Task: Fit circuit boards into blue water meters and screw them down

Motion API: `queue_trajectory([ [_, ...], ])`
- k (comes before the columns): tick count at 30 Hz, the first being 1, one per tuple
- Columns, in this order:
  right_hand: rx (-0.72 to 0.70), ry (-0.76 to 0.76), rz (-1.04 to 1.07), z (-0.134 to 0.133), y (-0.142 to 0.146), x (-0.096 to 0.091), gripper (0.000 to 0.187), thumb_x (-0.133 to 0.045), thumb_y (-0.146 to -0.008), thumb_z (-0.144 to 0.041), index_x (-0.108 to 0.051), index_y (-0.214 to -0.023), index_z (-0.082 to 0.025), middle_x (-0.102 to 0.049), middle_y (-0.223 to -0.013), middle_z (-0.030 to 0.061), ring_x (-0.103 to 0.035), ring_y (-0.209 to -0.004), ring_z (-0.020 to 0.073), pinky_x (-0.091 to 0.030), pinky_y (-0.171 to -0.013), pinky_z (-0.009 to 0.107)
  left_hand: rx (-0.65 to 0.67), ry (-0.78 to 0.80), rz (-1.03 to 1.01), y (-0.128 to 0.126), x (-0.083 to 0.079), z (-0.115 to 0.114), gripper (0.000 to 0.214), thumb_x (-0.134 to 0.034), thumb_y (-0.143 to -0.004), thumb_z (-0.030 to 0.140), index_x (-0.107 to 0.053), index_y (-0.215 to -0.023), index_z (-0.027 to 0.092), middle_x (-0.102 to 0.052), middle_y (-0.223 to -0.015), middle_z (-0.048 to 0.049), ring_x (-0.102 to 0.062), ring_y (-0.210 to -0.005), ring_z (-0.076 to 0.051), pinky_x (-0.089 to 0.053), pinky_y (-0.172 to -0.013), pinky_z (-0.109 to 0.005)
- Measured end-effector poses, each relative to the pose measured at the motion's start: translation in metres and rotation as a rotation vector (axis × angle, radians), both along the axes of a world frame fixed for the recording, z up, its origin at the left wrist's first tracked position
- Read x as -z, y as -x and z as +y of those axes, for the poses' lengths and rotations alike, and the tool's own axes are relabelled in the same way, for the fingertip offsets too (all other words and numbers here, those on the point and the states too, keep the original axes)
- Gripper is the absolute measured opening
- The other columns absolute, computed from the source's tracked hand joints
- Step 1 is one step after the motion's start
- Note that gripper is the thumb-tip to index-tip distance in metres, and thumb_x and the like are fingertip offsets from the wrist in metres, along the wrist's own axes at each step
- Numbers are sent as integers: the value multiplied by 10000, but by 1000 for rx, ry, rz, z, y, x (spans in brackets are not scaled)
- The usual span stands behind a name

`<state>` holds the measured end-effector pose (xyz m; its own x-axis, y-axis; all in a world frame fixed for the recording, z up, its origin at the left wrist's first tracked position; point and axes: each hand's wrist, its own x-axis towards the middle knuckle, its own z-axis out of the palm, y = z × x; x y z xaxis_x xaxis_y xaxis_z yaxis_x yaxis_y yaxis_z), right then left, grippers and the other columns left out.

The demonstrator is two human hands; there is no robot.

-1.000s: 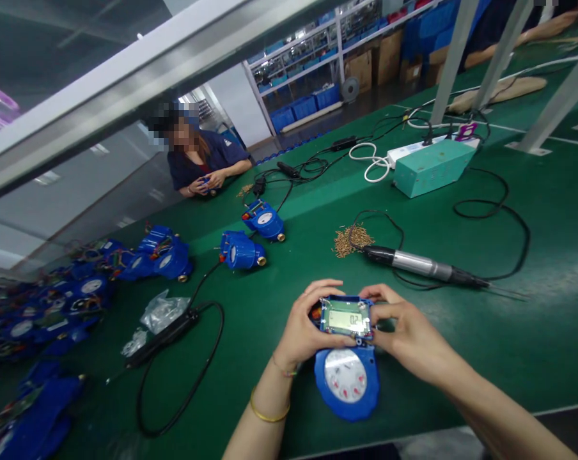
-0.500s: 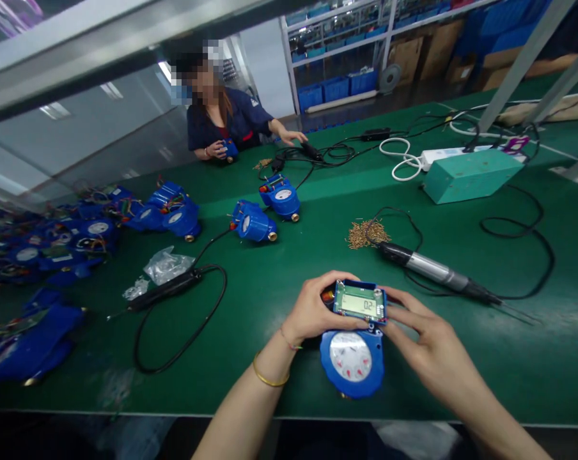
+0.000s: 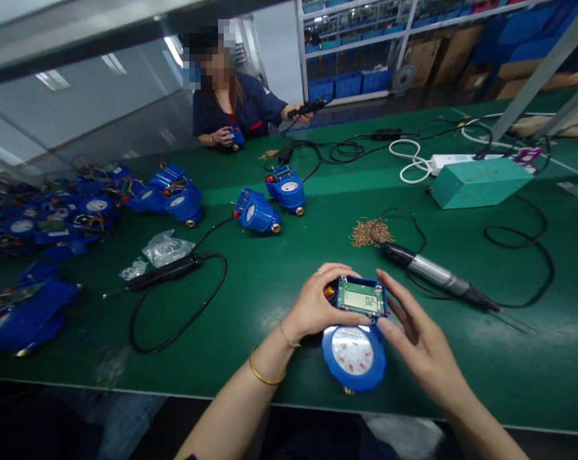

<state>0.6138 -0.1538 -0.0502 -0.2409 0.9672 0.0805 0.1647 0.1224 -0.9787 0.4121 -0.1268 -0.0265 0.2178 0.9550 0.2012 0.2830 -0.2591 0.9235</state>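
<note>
A blue water meter (image 3: pixel 379 364) with a round white dial lies in front of me on the green table. Its upper housing is uncovered and shows a circuit board with a lit display (image 3: pixel 362 301), where I can read a "0.2". My left hand (image 3: pixel 312 306) is wrapped round the housing from the left, its thumb along the lower edge. At the right side, my right hand (image 3: pixel 421 338) steadies the meter between thumb and index finger, with the other fingers partly hidden. To the upper right are a pile of brass-coloured screws (image 3: pixel 368 232) and a silver-black electric screwdriver (image 3: pixel 433 273).
Two more blue meters (image 3: pixel 259 214) stand mid-table, with many others heaped left (image 3: pixel 92 207). A black electric screwdriver (image 3: pixel 162 271) lies near a clear plastic bag (image 3: pixel 168 248). Cables and a green box (image 3: pixel 481 184) are at right. Across the table, a co-worker (image 3: pixel 241 105) holds a meter and a black tool.
My right-hand fingers have shifted at the meter's right edge, the index finger now higher. The co-worker has lifted a black tool from the table. The view has tilted slightly.
</note>
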Motion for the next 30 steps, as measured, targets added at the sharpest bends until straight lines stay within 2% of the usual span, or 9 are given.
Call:
queue_trajectory([
  [2,-45,-12,-16,7,1,2,673,-633,-906,-488,-408,-1496,-256,-396,-1546,89,-390,-1428,273,-325,-1195,474,20,9,19,-1,-1,-1,623,-938,-569,338,-682,-1122,206,-673,-1182,-93,-614,-1148,-269,-464,-1026,-398],
  [6,-35,-34,-68,14,-2,4,603,-678,-866,-498,-538,-1385,-223,-504,-1461,103,-513,-1335,274,-468,-1108,387,111,76,56,4,-6,0,682,-931,-570,369,-657,-1178,227,-693,-1142,-75,-644,-1088,-274,-485,-978,-390],
  [10,-62,-87,-130,15,-11,3,542,-690,-868,-463,-562,-1351,-254,-561,-1399,71,-578,-1264,244,-502,-1070,333,314,140,-6,17,-6,7,681,-879,-664,311,-618,-1290,253,-669,-1269,-79,-620,-1205,-281,-467,-1044,-386],
  [12,-81,-105,-153,16,-14,2,530,-695,-869,-448,-564,-1349,-265,-573,-1383,61,-588,-1249,236,-504,-1068,325,350,126,-40,20,-3,10,627,-842,-717,292,-622,-1303,256,-653,-1309,-80,-602,-1245,-271,-453,-1077,-386],
  [16,-108,-117,-183,20,-19,-2,522,-708,-861,-436,-583,-1332,-249,-583,-1370,71,-598,-1233,250,-512,-1066,348,328,54,-57,19,2,11,605,-867,-687,277,-669,-1259,264,-658,-1315,-79,-586,-1272,-269,-420,-1126,-406],
  [23,-158,-113,-226,24,-26,-6,533,-722,-842,-448,-602,-1311,-225,-611,-1331,91,-618,-1202,279,-562,-1005,358,281,38,-45,17,4,5,633,-875,-670,304,-671,-1269,271,-662,-1305,-80,-607,-1244,-264,-448,-1103,-391],
  [27,-202,-119,-264,23,-27,-7,539,-721,-846,-441,-592,-1338,-262,-612,-1335,62,-599,-1233,271,-537,-1037,362,323,82,-79,17,6,2,572,-822,-742,289,-655,-1288,260,-668,-1300,-80,-619,-1228,-266,-463,-1087,-392],
  [30,-204,-97,-252,23,-28,-9,546,-738,-833,-438,-602,-1335,-270,-605,-1351,52,-574,-1269,273,-512,-1061,368,303,139,-171,12,9,-1,563,-797,-765,252,-633,-1303,229,-673,-1292,-88,-631,-1209,-264,-480,-1062,-389],
])
